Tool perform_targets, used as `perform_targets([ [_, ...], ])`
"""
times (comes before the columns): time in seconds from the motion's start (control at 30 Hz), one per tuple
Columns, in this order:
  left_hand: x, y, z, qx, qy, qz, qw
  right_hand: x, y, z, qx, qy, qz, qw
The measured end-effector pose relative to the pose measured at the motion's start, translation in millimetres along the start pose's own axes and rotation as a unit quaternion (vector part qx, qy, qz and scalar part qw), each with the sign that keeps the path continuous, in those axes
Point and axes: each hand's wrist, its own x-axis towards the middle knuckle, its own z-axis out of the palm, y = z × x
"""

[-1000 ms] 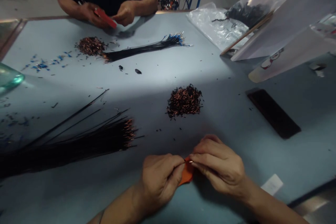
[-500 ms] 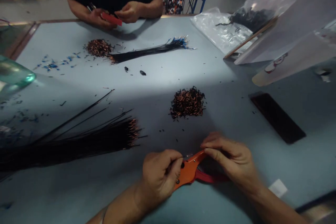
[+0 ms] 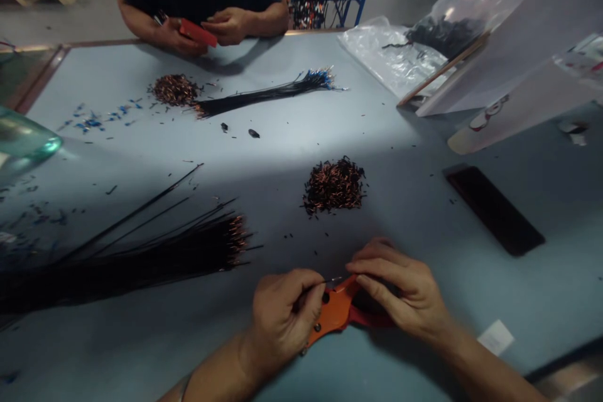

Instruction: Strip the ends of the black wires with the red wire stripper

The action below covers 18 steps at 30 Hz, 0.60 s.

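Observation:
My left hand [image 3: 287,308] is closed, pinching a thin black wire [image 3: 332,280] whose bare end points right. Beneath and beside it lies an orange tool [image 3: 335,309] with red handles. My right hand [image 3: 405,289] has its thumb and fingers pressed together at the upper orange arm of the tool, near the wire's tip. Beyond the hands sits a pile of short black and copper-coloured pieces [image 3: 333,185]. A thick bundle of black wires [image 3: 141,270] with copper ends lies to the left.
A dark phone [image 3: 497,210] lies at the right, near a white paper piece [image 3: 496,337]. Across the table [image 3: 282,144], a person's hands hold a red tool [image 3: 198,32]. Another wire bundle [image 3: 264,95], a brown pile [image 3: 174,89] and a plastic bag [image 3: 391,53] lie farther back.
My right hand has shifted slightly left, closer to my left hand and the wire's tip. The whole view has moved a little.

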Motion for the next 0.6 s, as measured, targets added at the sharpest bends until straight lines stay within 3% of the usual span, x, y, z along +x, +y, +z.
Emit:
perform_targets([
  [0.37, 0.6, -0.6, 0.3, 0.003, -0.002, 0.0, 1.0, 0.9, 0.1, -0.2, 0.0, -0.025, -0.012, 1.0],
  [0.6, -2.8, -2.8, 2.5, 0.005, -0.003, -0.001, 1.0, 5.4, -3.3, -1.3, -0.069, -0.076, -0.041, 0.994],
])
